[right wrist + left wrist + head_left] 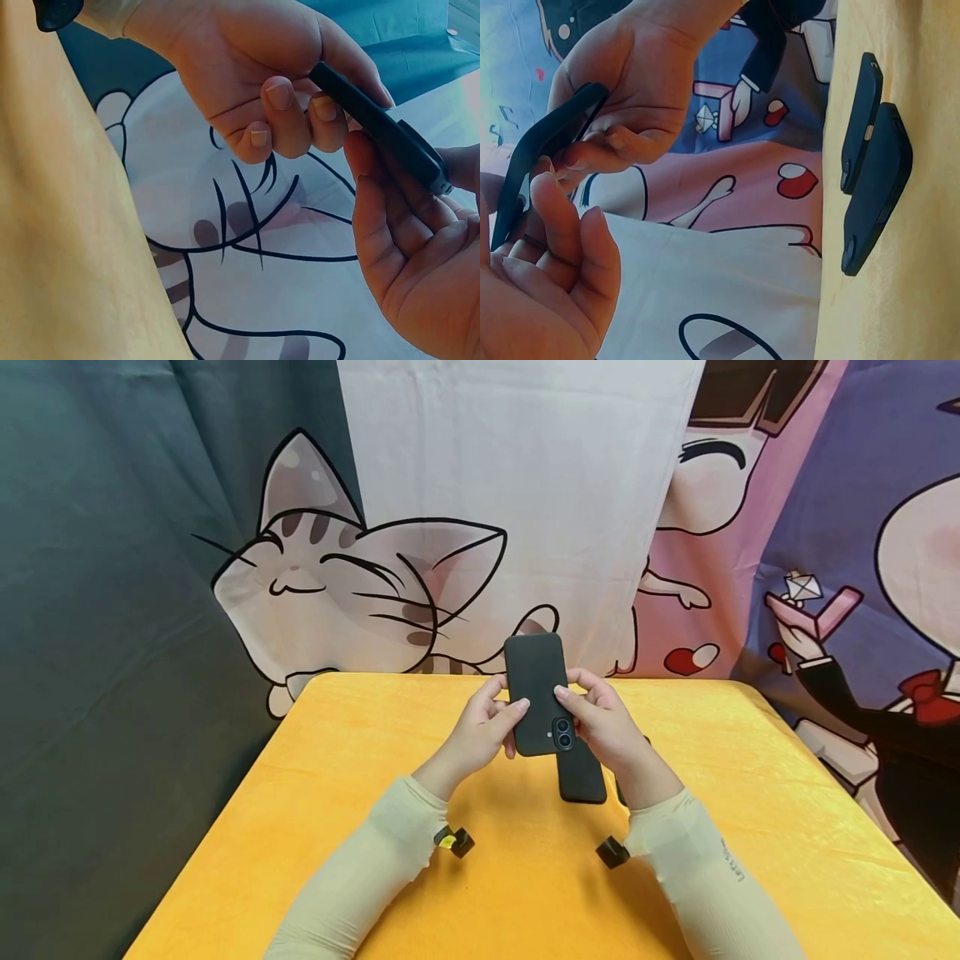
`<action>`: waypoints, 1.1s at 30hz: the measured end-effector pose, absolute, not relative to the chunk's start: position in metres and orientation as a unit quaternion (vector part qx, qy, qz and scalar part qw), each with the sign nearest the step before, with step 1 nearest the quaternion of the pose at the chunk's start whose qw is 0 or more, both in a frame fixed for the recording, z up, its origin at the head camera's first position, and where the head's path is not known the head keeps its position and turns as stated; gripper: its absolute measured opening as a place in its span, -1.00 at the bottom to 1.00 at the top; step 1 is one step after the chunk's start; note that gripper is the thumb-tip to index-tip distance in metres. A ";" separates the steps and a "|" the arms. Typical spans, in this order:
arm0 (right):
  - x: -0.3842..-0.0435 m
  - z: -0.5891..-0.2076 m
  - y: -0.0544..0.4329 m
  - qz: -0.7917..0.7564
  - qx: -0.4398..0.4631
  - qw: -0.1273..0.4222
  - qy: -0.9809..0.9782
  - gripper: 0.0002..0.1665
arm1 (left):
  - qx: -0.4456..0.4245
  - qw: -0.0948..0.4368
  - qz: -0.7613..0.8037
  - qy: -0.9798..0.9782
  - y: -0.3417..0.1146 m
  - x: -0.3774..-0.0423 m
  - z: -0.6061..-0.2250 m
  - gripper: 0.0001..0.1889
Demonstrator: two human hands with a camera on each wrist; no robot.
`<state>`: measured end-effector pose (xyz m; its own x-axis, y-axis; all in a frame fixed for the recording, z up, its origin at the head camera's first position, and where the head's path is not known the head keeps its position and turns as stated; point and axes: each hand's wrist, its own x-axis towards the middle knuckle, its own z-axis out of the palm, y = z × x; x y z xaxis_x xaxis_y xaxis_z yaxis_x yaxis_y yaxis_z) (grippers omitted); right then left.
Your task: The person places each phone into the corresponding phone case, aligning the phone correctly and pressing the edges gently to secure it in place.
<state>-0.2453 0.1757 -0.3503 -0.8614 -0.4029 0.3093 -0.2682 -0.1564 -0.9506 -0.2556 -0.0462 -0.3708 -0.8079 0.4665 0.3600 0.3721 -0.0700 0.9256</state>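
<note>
A black smartphone [534, 681] is held up above the table, its back and two-lens camera bump facing the head view, camera end low. My left hand [480, 723] grips its left edge, thumb on the back and fingers behind. On the opposite edge, my right hand [606, 720] pinches it with the thumb on the back too. The right wrist view shows the phone [379, 127] edge-on between both hands. Below it, a second black phone [582, 777] lies on the table, partly covered by the held one. Another black phone [861, 124] lies beside it, mostly hidden behind my right wrist in the head view.
A yellow cloth covers the table [360, 735]. Behind its far edge hangs a curtain [525, 485] printed with cartoon cats and people. Small black devices [612, 852] are worn at both wrists, over pale sleeves [375, 860].
</note>
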 end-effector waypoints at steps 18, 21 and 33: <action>-0.256 -0.358 0.184 -0.722 -0.251 0.046 0.643 -0.83 | 0.337 0.072 0.662 0.665 -0.045 -0.255 -0.371 -0.71; -0.257 -0.358 0.187 -0.721 -0.248 0.040 0.646 -0.76 | 0.343 0.080 0.656 0.667 -0.045 -0.255 -0.372 -0.71; -0.259 -0.355 0.200 -0.737 -0.261 0.010 0.623 -0.75 | 0.355 0.112 0.629 0.682 -0.042 -0.251 -0.370 -0.72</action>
